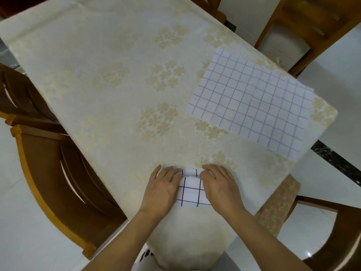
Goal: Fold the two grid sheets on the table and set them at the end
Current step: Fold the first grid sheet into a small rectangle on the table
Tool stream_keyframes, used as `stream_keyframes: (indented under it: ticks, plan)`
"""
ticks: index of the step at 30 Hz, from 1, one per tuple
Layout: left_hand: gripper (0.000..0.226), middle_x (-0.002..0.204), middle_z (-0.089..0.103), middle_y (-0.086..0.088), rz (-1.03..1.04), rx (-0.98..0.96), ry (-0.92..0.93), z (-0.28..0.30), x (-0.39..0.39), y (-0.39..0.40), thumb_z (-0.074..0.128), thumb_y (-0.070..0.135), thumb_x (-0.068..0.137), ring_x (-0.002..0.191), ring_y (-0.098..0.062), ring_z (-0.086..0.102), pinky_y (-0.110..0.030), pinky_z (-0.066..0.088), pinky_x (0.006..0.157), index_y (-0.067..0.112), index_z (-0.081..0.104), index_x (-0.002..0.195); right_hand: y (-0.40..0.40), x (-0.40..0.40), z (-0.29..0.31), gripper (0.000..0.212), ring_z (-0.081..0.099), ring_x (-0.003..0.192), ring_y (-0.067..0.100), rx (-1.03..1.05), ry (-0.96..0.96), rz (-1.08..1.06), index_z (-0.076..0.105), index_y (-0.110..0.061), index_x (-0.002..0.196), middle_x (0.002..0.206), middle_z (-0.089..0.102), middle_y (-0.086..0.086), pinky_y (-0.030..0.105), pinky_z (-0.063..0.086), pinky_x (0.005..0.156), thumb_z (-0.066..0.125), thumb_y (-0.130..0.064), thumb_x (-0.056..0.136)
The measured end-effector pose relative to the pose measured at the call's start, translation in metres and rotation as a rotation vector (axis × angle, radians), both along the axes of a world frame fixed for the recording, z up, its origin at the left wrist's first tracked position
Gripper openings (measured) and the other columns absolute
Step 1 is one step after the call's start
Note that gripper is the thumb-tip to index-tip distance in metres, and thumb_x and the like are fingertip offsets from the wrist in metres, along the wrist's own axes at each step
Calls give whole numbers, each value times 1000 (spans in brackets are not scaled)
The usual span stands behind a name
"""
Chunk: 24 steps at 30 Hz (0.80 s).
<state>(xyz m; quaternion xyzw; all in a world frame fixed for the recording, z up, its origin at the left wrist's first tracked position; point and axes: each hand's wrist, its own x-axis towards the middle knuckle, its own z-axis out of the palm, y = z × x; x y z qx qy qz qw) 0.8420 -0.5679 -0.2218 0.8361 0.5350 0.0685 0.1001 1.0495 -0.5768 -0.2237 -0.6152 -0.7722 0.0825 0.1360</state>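
— White with bold black lines, that is the small folded grid sheet point(192, 189) at the near edge of the table point(101, 79), in the head view; what are the hands doing on it?

— Both press down flat on it; the left hand point(163, 187) lies palm down over its left side, fingers stretched forward and slightly spread, gripping nothing; the right hand point(219, 184) lies the same way over its right side, fingers extended and flat; only the middle strip of the sheet shows between them

— Is it folded already?

— Folded small, yes; an upper layer's edge crosses it near the fingertips, and a narrower strip of the same pattern shows beyond that edge

— And the second sheet?

— The pale grid sheet point(252, 102) with thin blue-grey lines lies spread flat toward the right side of the table, well apart from the hands; its right corner reaches the table edge; a faint crease runs down its middle

— What covers the table?

— A cream tablecloth point(162, 122) with pale gold flower clusters; wooden chairs point(45, 163) stand at the left, another wooden chair point(298, 30) beyond the far right corner, and a cushioned seat point(277, 208) sits at the near right; the floor point(336, 79) is pale and glossy
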Motion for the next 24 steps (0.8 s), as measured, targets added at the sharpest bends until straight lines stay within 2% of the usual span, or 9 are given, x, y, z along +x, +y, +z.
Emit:
stream_keyframes:
  ticks: [2, 4, 8, 12, 14, 17, 21, 24]
  plan:
    - [24, 120, 68, -4, 26, -19, 6, -8, -1, 13, 60, 13, 84, 113, -26, 62, -48, 38, 108, 16, 68, 107, 10, -2, -8, 22, 59, 114, 26, -11, -3, -14, 63, -13, 85, 117, 66, 7, 45, 42, 106, 68, 6, 75]
    - [28, 123, 67, -7, 67, -51, 13, -16, -2, 21, 66, 11, 81, 112, -28, 63, -48, 38, 107, 14, 67, 109, 16, -4, -13, 23, 57, 119, 26, -36, -15, -39, 63, -14, 88, 123, 64, 6, 48, 37, 110, 68, 5, 77]
    - [42, 136, 57, -8, 179, -94, -29, -17, -5, 24, 42, 26, 92, 121, -27, 55, -50, 39, 108, 15, 58, 129, 15, -2, -16, 19, 52, 126, 25, -20, 48, -119, 68, -13, 105, 131, 60, 6, 53, 32, 114, 61, -4, 90]
    - [43, 145, 49, -9, 126, -68, -74, -9, -4, 0, 39, 27, 96, 133, -27, 46, -49, 32, 114, 12, 54, 135, -8, -3, -16, 32, 47, 135, 29, 22, 90, -111, 65, -8, 121, 138, 57, 11, 53, 31, 115, 42, -20, 101]
    - [48, 153, 42, -9, 37, -69, -73, -13, -2, -18, 36, 29, 100, 141, -25, 38, -47, 27, 117, 10, 48, 142, -22, -10, -19, 40, 40, 141, 30, 7, 65, -44, 59, -6, 131, 145, 51, 13, 52, 30, 116, 39, -25, 103]
    - [56, 163, 23, -7, -18, -108, -14, -31, -2, -31, 33, 37, 103, 151, -22, 17, -47, 22, 119, 16, 28, 155, -32, -24, -31, 52, 26, 148, 26, -116, -33, 56, 41, -8, 148, 158, 33, 10, 48, 24, 119, 34, -36, 104]
    - [54, 164, 18, -7, -51, -135, 46, -48, -3, -25, 31, 40, 105, 152, -26, 12, -50, 24, 119, 23, 24, 156, -25, -29, -47, 63, 9, 152, 23, -252, -136, 34, 19, -11, 156, 165, 12, 7, 45, 19, 119, 25, -45, 104]
    - [56, 165, 14, -7, -59, -150, 71, -53, -5, -24, 32, 44, 105, 152, -26, 9, -50, 24, 119, 26, 20, 157, -26, -26, -54, 68, 6, 153, 23, -280, -186, 16, 16, -10, 156, 165, 8, 8, 46, 18, 120, 24, -50, 103]
